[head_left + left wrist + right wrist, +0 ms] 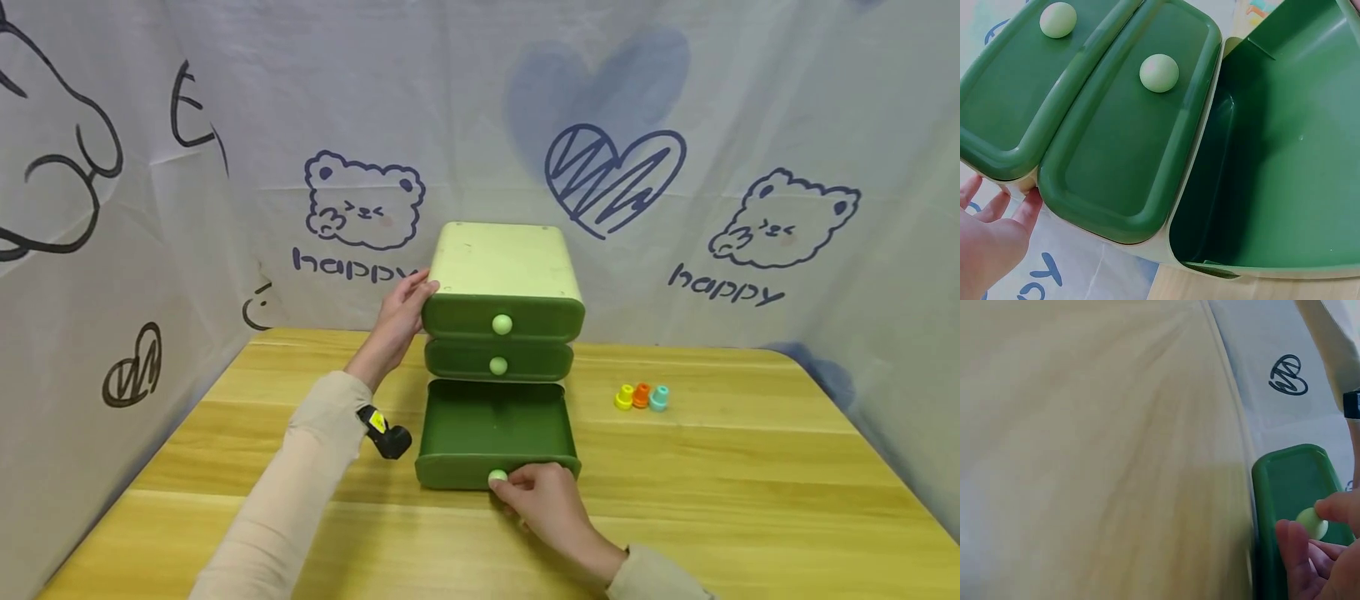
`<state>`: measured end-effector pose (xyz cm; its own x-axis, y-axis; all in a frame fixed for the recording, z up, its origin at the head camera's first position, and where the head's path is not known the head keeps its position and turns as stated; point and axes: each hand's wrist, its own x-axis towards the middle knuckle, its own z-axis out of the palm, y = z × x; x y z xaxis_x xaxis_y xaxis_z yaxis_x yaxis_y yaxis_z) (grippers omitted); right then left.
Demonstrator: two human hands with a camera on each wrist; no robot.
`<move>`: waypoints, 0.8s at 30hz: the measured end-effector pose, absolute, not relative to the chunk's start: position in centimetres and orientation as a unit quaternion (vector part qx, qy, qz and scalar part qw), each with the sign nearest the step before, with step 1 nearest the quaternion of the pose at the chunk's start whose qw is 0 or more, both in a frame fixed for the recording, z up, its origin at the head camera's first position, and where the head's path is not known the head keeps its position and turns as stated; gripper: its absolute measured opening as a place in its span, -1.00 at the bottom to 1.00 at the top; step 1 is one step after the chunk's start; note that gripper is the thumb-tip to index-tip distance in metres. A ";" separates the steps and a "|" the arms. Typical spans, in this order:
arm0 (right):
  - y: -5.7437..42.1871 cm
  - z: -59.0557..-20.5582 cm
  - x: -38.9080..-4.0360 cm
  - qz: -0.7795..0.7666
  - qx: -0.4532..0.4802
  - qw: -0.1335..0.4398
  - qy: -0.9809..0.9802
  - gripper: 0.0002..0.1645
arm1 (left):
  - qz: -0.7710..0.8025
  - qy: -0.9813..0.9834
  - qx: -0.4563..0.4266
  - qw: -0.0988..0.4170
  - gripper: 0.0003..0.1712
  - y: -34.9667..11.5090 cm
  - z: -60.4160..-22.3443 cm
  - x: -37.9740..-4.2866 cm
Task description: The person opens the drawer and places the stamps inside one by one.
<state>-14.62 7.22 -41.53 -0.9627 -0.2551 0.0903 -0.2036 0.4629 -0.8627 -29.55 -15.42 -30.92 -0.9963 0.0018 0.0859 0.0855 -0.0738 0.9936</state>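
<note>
A small three-drawer cabinet (501, 258), cream on top with green drawer fronts, stands on the table. Its bottom drawer (495, 421) is pulled out, and no object shows inside; the top and middle drawers are closed. My right hand (551, 504) pinches the round pale-green knob (1312, 523) of the bottom drawer between thumb and fingers. Against the cabinet's left side rests my left hand (401, 321), its fingers fairly straight near the upper drawers. In the left wrist view the left fingers (1027, 209) touch the cabinet's side beside the top two drawers.
Three small cone-shaped pieces stand together right of the cabinet: yellow (624, 397), orange (641, 395) and light blue (659, 398). A wooden-patterned table (720, 492) lies beneath. White cloth (480, 108) with drawings hangs behind and at the sides.
</note>
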 end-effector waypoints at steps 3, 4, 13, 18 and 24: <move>7.3 -41.6 -14.5 -0.508 -0.123 0.027 0.852 -0.65 | -0.733 -0.679 -0.031 0.029 -0.28 -15.4 -30.9 -29.6; 7.3 -41.6 -14.4 -0.508 -0.121 0.028 0.853 -0.64 | -0.733 -0.679 -0.031 0.029 -0.28 -15.4 -30.8 -29.6; 7.2 -41.5 -13.8 -0.513 -0.119 0.042 0.849 -0.65 | -0.735 -0.676 -0.038 0.025 -0.28 -15.4 -30.7 -29.6; 7.2 -41.7 -13.6 -0.511 -0.125 0.044 0.849 -0.65 | -0.736 -0.675 -0.038 0.024 -0.28 -15.4 -30.7 -29.5; 7.4 -41.6 -12.9 -0.522 -0.140 0.061 0.839 -0.69 | -0.739 -0.672 -0.036 0.023 -0.28 -15.5 -30.9 -29.7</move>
